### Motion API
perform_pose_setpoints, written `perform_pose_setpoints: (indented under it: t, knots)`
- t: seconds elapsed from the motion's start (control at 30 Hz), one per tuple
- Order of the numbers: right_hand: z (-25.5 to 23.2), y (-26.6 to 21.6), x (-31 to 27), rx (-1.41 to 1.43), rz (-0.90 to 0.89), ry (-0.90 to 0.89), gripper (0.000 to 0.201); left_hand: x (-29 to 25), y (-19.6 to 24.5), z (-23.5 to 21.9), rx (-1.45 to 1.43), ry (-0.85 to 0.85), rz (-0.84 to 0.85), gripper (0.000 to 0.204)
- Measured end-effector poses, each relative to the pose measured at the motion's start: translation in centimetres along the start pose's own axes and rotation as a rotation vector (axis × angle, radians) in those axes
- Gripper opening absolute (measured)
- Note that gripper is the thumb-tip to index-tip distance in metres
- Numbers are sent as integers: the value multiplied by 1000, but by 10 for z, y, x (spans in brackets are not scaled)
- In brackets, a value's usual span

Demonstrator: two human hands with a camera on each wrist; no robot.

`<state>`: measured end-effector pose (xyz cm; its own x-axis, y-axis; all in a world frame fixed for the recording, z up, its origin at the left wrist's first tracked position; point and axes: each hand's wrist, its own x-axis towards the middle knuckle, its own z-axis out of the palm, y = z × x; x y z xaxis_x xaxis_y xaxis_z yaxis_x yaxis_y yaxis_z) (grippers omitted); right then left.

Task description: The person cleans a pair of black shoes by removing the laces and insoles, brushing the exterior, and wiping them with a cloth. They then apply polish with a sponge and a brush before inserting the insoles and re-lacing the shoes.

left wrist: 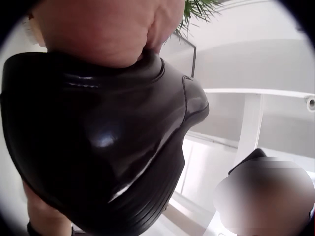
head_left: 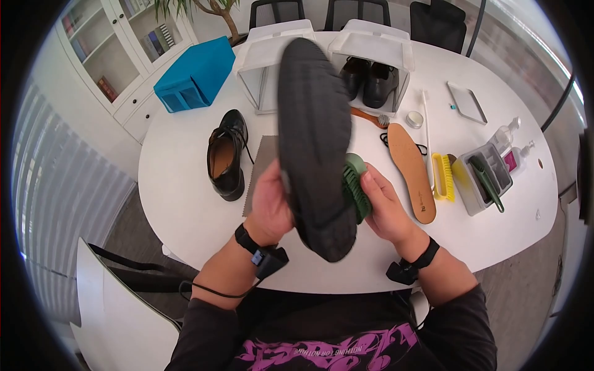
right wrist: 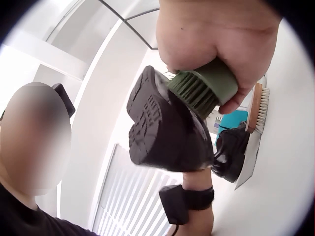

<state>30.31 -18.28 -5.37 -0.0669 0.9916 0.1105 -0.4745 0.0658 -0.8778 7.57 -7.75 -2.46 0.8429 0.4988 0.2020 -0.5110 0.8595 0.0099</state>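
My left hand [head_left: 271,204] grips a black leather shoe [head_left: 314,123] held up over the table, its dark sole turned toward the head camera. Glossy leather of the shoe [left wrist: 113,123] fills much of the left wrist view, with the palm against its opening edge. In my right hand [head_left: 387,207] is a green scrub brush [head_left: 354,176], its back wrapped by thumb and fingers. The bristles of the brush [right wrist: 194,93] meet the shoe's side just above the sole in the right wrist view. A second black shoe [head_left: 232,179] stands upright at the left.
Right of the hands lie a tan insole [head_left: 411,176], a yellow brush [head_left: 444,176] and a grey caddy [head_left: 464,185] holding a green-handled tool. Behind stand a clear box [head_left: 257,93], another box [head_left: 402,55] with black shoes, and a blue box [head_left: 198,74]. A grey mat [head_left: 265,154] lies beneath.
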Motion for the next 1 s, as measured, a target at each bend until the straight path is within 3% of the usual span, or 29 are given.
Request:
perform_pose_setpoints:
  t: [0.03,0.13,0.27,0.33,0.37,0.4,0.43,0.5,0.53,0.57,0.63,0.67,0.77,0.83,0.9,0.93,1.0]
  knots:
    - [1,-3,-1,1,-1,4,54,1,-6,-1,31,51,-96,59]
    - [-2,-26,0,246,-85,61,72,6,-26,-2,188,150,-155,59]
    - [-30,-54,-6,407,-239,72,68,10,-39,-1,411,247,-229,57]
    - [-30,-45,-9,167,-204,190,67,10,-40,-3,516,272,-247,58]
    - [-24,-37,-9,52,-223,109,63,7,-38,-7,360,152,-202,59]
    - [-26,-23,-11,-390,-351,83,60,4,-36,-11,202,36,-160,60]
    - [-21,-13,-12,-837,-464,57,57,-1,-29,-14,205,40,-175,60]
    - [-6,-15,-16,-243,-69,-77,54,-11,-13,-16,319,207,-51,60]
    - [-9,-13,-16,-259,-91,-100,55,-11,-16,-18,467,-23,20,59]
    - [-7,-18,-15,-259,-94,-97,55,-8,-19,-21,468,-24,17,59]
    - [2,-34,-11,-97,-273,100,57,0,-30,-24,213,-37,-34,57]
    - [3,-37,-6,1,-293,172,59,1,-29,-39,231,69,-28,57]
    - [-15,-32,-4,-120,-252,194,61,13,-33,-28,223,-49,-73,57]
    - [-20,-23,-5,-241,-146,138,58,10,-27,-25,260,22,-41,59]
    - [-15,-31,-15,-510,-3,4,50,9,-20,-16,261,-57,69,60]
    - [-19,-32,-15,-487,56,-38,46,8,-17,-12,257,-57,51,60]
    - [-30,-33,-9,-463,110,-73,42,7,-11,-4,171,-79,169,62]
